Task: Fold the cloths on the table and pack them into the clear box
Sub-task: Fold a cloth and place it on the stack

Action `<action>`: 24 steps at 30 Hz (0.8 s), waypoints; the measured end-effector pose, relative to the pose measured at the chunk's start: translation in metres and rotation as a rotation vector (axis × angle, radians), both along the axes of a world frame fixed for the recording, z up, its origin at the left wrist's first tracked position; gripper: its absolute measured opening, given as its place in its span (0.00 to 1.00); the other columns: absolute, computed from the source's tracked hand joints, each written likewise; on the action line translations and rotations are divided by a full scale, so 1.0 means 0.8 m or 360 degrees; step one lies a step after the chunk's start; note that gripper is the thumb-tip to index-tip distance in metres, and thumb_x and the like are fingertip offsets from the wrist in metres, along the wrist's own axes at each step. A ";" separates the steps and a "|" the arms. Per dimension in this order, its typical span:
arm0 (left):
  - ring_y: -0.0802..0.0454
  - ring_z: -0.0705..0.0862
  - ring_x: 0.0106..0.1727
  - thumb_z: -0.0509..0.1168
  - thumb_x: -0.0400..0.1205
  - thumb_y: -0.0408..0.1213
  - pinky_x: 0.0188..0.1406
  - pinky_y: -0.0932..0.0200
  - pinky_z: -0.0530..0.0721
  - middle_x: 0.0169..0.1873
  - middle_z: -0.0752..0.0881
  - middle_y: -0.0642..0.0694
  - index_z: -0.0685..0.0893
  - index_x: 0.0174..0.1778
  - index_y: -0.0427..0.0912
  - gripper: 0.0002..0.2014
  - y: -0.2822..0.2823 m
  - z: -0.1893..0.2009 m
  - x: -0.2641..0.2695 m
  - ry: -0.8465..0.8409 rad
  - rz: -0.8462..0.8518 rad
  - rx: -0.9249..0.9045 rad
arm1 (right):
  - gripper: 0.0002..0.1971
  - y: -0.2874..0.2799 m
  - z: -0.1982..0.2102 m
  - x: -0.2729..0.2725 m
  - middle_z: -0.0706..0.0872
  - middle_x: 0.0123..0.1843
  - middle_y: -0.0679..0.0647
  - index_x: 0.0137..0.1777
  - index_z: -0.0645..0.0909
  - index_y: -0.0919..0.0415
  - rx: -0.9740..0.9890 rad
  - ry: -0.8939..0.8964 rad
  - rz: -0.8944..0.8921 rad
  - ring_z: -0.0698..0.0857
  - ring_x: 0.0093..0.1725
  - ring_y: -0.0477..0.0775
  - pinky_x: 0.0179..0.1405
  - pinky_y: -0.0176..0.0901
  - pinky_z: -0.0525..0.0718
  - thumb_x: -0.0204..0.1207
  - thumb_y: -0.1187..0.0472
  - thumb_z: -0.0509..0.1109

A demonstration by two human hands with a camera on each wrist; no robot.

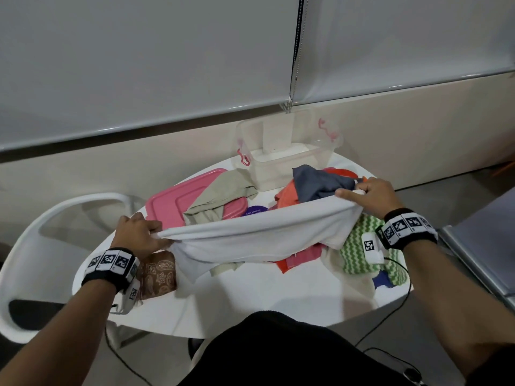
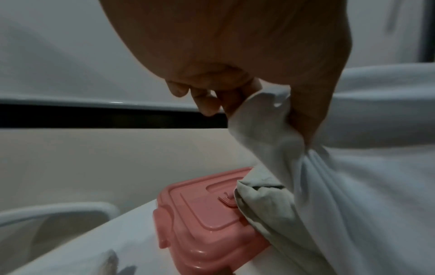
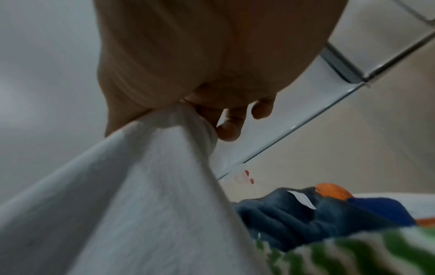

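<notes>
In the head view, the left hand (image 1: 138, 234) and the right hand (image 1: 370, 196) each pinched one end of a single white cloth (image 1: 250, 238), fingers curled tight round the bunched corners. The cloth's long axis ran straight from one grip to the other, its lower edge sagging below both onto the pile. The clear box (image 1: 289, 160), one only and with its lid off, stood beyond the grips, nearer the right hand. Its pink lid (image 1: 178, 199) lay just past the left grip with one beige cloth (image 1: 220, 199) draped over it. Past the right grip lay one grey-blue cloth (image 1: 320, 185) and an orange one; beneath that wrist, one green zigzag cloth (image 1: 359, 246); under the left wrist, one brown patterned cloth (image 1: 158, 274). I judged folding of this piece had not yet begun.

The left wrist view showed thumb and curled fingers (image 2: 204, 106) clamping a white corner, cloth streaming down and away to the right.

The right wrist view showed the same hold mirrored, cloth trailing down-left from the fingertips (image 3: 228, 130).
</notes>
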State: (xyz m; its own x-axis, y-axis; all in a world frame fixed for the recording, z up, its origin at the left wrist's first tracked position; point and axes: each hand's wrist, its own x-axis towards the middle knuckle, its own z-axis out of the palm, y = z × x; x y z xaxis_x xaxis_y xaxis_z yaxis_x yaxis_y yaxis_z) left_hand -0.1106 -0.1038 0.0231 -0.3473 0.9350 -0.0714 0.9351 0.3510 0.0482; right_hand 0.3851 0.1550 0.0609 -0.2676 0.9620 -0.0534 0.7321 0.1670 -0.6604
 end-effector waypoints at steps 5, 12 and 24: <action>0.43 0.81 0.45 0.52 0.55 0.82 0.53 0.49 0.70 0.40 0.83 0.43 0.88 0.40 0.54 0.39 0.007 0.007 -0.009 0.0233 -0.0254 -0.0210 | 0.29 -0.002 0.011 -0.006 0.79 0.35 0.50 0.23 0.74 0.50 0.0069 -0.0517 0.0374 0.78 0.46 0.58 0.54 0.48 0.68 0.56 0.25 0.75; 0.42 0.79 0.41 0.55 0.72 0.65 0.43 0.46 0.69 0.26 0.80 0.48 0.76 0.32 0.48 0.22 0.012 0.018 -0.011 0.0346 -0.0219 0.0111 | 0.26 0.014 -0.021 -0.006 0.80 0.54 0.51 0.46 0.83 0.31 0.0152 -0.1098 0.0563 0.73 0.63 0.60 0.64 0.51 0.66 0.55 0.18 0.63; 0.42 0.80 0.32 0.64 0.66 0.33 0.37 0.54 0.75 0.30 0.82 0.50 0.74 0.43 0.58 0.16 0.015 -0.004 -0.004 -0.0277 -0.0284 -0.0089 | 0.08 -0.009 -0.022 -0.022 0.82 0.52 0.58 0.45 0.86 0.43 0.0308 -0.1241 0.0435 0.74 0.66 0.60 0.76 0.58 0.60 0.67 0.47 0.75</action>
State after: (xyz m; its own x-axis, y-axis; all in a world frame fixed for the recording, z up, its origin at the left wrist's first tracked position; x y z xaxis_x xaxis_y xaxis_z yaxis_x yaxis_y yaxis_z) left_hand -0.1135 -0.0916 0.0201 -0.1550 0.9733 -0.1693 0.9618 0.1878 0.1993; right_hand 0.3674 0.1476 0.0437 -0.4469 0.8801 -0.1601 0.8835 0.4623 0.0752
